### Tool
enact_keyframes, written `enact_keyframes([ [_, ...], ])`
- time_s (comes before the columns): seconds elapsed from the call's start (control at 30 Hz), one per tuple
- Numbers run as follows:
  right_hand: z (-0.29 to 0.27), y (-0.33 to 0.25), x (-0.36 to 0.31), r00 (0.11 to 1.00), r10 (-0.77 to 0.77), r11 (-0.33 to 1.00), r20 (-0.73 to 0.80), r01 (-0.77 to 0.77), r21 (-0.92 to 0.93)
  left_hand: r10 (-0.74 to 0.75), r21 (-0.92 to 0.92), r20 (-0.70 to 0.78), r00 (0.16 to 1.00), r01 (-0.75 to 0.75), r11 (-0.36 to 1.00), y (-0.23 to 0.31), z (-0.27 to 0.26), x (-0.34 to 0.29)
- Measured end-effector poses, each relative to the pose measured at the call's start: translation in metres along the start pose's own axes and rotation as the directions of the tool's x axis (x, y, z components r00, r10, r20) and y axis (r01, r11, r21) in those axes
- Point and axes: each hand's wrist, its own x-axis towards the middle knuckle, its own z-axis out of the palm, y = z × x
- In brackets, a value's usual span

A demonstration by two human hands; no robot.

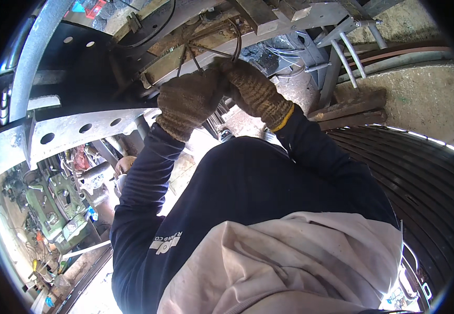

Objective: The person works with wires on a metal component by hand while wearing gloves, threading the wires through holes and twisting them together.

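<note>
Near twelve o'clock, I observed the gloved left hand (187,102) just beside the gloved right hand (255,93); how far each grip closed, and on what, I could not tell. Thin rods (195,59) showed beyond, toward eleven-thirty.

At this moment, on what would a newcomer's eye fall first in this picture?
First, the brown-gloved left hand and right hand, close together at the upper middle; what their fingers do is hidden. Then the pale metal beam with round holes, curving across the left side. Below it, at the lower left, is a green machine.
</note>
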Motion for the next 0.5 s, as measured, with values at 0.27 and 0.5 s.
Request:
enact_keyframes([
  [0.27,0.015,-0.026,0.014,0.973,0.224,0.953,-0.059,-0.206,0.223,0.080,-0.315,-0.025,0.996,-0.084,0.945,-0.032,0.006,0.004],
  [0.5,0.016,-0.033,0.010,0.976,0.014,0.996,-0.216,-0.032,-0.079,0.109,-0.351,-0.060,0.992,-0.124,0.928,-0.035,0.010,0.003],
])
